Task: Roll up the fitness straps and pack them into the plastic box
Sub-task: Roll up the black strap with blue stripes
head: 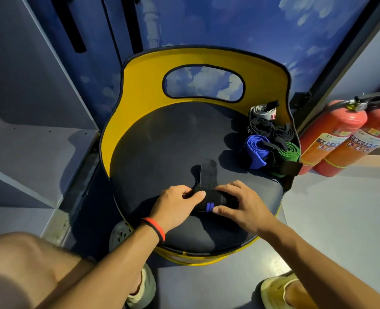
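A black fitness strap with blue stripes point(211, 200) lies partly rolled on the dark round seat cushion point(162, 141). Its loose tail runs away from me across the cushion. My left hand point(175, 206) grips the left end of the roll, thumb on top. My right hand point(242, 204) grips the right end, fingers curled over it. Several rolled straps stand at the seat's right edge: a grey one point(262, 110), black ones point(271, 130), a blue one point(257, 150) and a green one point(288, 156). No plastic box is in view.
The seat is a yellow chair point(144, 79) with a curved back and an oval cut-out. Two red fire extinguishers point(340, 134) lean at the right on the floor. My knee and shoes show at the bottom. A grey wall panel stands left.
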Motion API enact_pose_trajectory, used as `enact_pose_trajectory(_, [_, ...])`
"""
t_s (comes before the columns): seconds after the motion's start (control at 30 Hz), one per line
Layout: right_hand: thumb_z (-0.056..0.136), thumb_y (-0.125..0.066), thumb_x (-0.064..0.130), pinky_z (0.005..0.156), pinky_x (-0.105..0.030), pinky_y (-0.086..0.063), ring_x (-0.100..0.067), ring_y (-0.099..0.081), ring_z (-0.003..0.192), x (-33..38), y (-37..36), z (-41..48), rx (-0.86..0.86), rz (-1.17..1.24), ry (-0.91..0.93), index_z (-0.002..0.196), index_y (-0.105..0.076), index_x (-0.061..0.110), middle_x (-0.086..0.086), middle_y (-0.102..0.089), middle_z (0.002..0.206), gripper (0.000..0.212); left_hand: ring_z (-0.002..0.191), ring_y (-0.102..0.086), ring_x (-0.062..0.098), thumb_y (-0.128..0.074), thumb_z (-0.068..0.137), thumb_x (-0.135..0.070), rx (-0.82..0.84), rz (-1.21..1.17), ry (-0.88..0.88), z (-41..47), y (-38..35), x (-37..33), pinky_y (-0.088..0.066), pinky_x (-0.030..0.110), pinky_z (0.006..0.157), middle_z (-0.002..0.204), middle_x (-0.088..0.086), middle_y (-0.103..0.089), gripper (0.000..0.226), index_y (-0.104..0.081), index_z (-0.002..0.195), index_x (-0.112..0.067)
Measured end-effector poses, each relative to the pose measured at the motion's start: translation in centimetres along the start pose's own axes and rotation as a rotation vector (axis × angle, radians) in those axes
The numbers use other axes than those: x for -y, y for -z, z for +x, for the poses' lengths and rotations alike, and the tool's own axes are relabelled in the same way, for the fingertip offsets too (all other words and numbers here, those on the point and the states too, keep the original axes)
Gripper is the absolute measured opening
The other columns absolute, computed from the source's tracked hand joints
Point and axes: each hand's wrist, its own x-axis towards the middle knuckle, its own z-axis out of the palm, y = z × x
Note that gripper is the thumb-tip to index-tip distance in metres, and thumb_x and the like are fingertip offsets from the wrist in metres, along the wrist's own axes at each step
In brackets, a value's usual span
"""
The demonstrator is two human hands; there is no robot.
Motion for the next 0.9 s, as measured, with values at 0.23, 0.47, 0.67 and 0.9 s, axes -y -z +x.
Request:
enact_pose_trajectory(0.23, [0.092, -0.07, 0.048, 0.089, -0.021, -0.045, -0.008, -0.056, 0.1, 0.3, 1.2, 1.3, 0.144, 0.088, -0.17, 0.132, -0.064, 0.031, 0.001, -0.052, 0.109, 0.044, 0.096, -0.067, 0.009, -0.07, 0.092, -0.036, 0.027, -0.029, -0.08, -0.3, 0.7, -0.4, -0.053, 0.024, 0.083, 0.1, -0.015, -0.067, 0.032, -0.065, 0.123, -0.032])
enact_pose_trajectory(0.47, [0.095, -0.056, 0.061, 0.087, -0.043, -0.054, -0.021, -0.063, 0.092, 0.7, 0.0, 1.6, 0.085, 0.116, -0.306, 0.104, -0.064, 0.018, -0.004, -0.064, 0.1, 0.044, 0.077, -0.073, 0.011, -0.066, 0.094, -0.045, 0.098, -0.094, 0.028, 1.0, 0.2, 0.0, -0.062, 0.036, 0.08, 0.085, -0.001, -0.075, 0.027, -0.073, 0.096, -0.019])
enact_pose_trajectory(0.67, [0.09, -0.059, 0.064, 0.079, -0.039, -0.052, -0.021, -0.062, 0.087, 1.1, 0.1, 2.6, 0.01, 0.132, -0.378, 0.097, -0.057, 0.02, 0.0, -0.065, 0.092, 0.045, 0.084, -0.072, 0.01, -0.076, 0.086, -0.034, 0.163, -0.137, -0.033, 1.6, -0.1, 0.8, -0.061, 0.032, 0.081, 0.106, -0.007, -0.07, 0.05, -0.056, 0.132, -0.036])
enact_pose_trajectory(0.9, [0.089, -0.067, 0.059, 0.075, -0.035, -0.05, -0.018, -0.059, 0.083, 1.4, 0.1, 3.8, -0.121, 0.126, -0.415, 0.097, -0.055, 0.014, 0.001, -0.062, 0.087, 0.047, 0.069, -0.068, 0.011, -0.067, 0.093, -0.043, 0.169, -0.065, -0.051, 1.8, -0.2, 0.1, -0.05, 0.023, 0.062, 0.094, -0.01, -0.071, 0.03, -0.059, 0.122, -0.039])
